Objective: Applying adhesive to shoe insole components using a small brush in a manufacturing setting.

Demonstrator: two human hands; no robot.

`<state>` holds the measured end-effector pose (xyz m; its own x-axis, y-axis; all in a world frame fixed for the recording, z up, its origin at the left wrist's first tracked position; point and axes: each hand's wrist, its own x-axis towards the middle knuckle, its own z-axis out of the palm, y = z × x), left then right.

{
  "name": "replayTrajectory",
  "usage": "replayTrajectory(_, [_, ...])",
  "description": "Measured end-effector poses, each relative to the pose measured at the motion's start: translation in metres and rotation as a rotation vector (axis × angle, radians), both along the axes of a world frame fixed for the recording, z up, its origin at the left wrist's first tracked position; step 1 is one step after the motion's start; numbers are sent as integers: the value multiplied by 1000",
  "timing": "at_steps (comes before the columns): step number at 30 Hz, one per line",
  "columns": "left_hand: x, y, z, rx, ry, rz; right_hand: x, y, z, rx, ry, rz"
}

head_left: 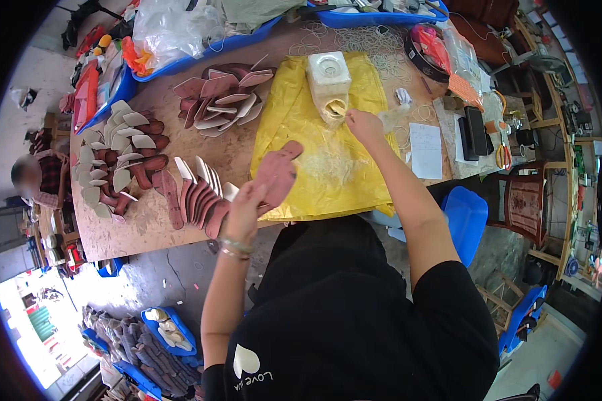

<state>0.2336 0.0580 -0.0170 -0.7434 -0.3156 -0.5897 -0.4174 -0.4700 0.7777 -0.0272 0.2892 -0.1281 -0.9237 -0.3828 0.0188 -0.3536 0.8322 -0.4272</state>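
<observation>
Head view: my left hand pinches the near end of a flat, reddish-brown, sole-shaped piece between thumb and fingers, holding it tilted over the near left part of a creased yellow plastic sheet, its narrow tab pointing far and right. My right hand reaches to the near end of a squarish white plastic container, which lies on its side at the far part of the sheet, its round mouth facing me. Those fingers are bunched together at the mouth's right edge, beside a small pale-yellow thing inside; I cannot tell whether they pinch it. Just left of my left hand, a fanned row of reddish-brown pieces with whitish ends lies on the brown tabletop. A similar heap sits farther off, left of the sheet. Right of the sheet lies a white sheet of paper.
</observation>
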Motion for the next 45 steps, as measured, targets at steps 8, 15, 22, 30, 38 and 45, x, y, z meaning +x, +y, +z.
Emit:
replayTrajectory(8, [-7, 54, -50, 253, -121, 129, 39, 38, 6, 31, 91, 98])
replayTrajectory(15, [4, 51, -71, 324, -145, 235, 117, 55, 17, -741, -626, -62])
replayTrajectory(22, [9, 50, -80, 348, -172, 265, 122, 24, 19, -610, -629, 133])
replayTrajectory(30, [19, 38, -87, 262, -190, 204, 112, 28, -16, -357, -375, -54])
replayTrajectory(38, [5, 6, -83, -207, -177, -139, 68, 3, -18, -235, -377, 74])
replayTrajectory(45, [-9, 7, -63, -722, -175, -308, 71, -1, 50, -282, -571, 256])
